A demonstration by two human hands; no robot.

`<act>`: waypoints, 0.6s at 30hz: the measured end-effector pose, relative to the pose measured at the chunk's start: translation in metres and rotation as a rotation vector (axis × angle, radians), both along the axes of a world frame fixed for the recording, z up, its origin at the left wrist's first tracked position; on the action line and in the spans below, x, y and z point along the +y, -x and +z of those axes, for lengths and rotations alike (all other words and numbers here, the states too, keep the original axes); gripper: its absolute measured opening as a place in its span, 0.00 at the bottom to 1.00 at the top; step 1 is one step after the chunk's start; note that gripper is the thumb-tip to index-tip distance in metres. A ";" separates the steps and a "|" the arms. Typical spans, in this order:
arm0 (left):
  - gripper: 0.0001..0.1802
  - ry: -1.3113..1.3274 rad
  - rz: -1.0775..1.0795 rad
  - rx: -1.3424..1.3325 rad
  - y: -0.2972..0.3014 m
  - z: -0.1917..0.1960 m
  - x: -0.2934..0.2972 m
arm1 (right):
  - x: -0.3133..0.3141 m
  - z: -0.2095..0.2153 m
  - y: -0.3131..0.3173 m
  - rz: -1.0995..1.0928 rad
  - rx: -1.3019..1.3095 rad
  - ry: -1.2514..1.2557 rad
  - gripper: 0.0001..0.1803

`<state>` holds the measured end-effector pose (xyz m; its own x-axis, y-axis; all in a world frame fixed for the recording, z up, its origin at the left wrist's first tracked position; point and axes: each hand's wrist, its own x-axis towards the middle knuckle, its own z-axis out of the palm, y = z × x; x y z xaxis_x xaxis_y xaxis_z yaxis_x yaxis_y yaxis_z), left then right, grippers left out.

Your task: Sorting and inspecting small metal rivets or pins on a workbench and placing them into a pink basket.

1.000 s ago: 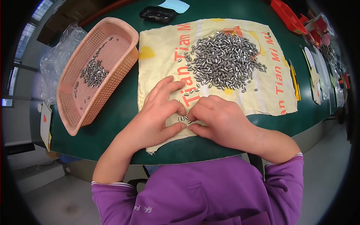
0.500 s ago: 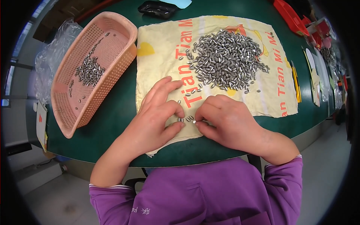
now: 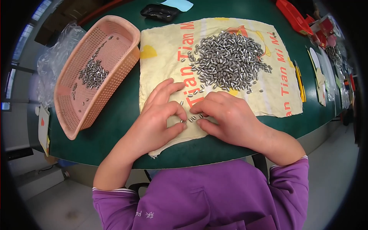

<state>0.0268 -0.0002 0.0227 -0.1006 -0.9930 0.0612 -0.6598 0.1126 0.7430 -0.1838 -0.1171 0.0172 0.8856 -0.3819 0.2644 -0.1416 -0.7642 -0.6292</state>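
Observation:
A big pile of small silvery barrel-shaped metal parts [image 3: 230, 61] lies on a cream cloth [image 3: 161, 46] with red lettering. At the cloth's near edge, my left hand [image 3: 159, 109] curls thumb and forefinger round one or two of these parts, its other fingers stretched out on the cloth. Facing it, my right hand [image 3: 230, 119] has a single metal part [image 3: 201, 116] between thumb and forefinger, the other fingers bent under. A couple of loose parts [image 3: 191, 119] lie in the gap between both hands.
Left of the cloth stands a pink perforated plastic basket [image 3: 103, 90] with more metal parts inside. A black tray [image 3: 161, 12] is at the back, a red bin [image 3: 294, 17] at the far right. A yellow cutter knife [image 3: 300, 82] lies beside the cloth on the green table [image 3: 180, 151].
My right hand has shifted slightly up, and its thumb and forefinger have parted a little around a metal part. My left hand has stayed nearly in place.

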 end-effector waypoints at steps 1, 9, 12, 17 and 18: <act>0.13 0.002 0.000 -0.002 0.001 0.000 0.000 | 0.000 -0.002 -0.001 0.000 -0.002 0.002 0.12; 0.12 0.061 0.002 -0.064 0.002 0.002 0.001 | -0.001 -0.007 -0.003 0.014 -0.039 0.035 0.09; 0.13 0.047 0.016 -0.031 0.002 0.001 0.000 | -0.001 -0.007 -0.003 0.007 -0.035 0.003 0.08; 0.12 0.042 0.023 -0.039 0.005 0.000 -0.001 | -0.001 -0.002 -0.003 0.003 0.002 -0.071 0.09; 0.12 0.034 0.028 -0.037 0.005 0.000 -0.001 | -0.001 -0.002 -0.003 0.007 0.010 -0.079 0.09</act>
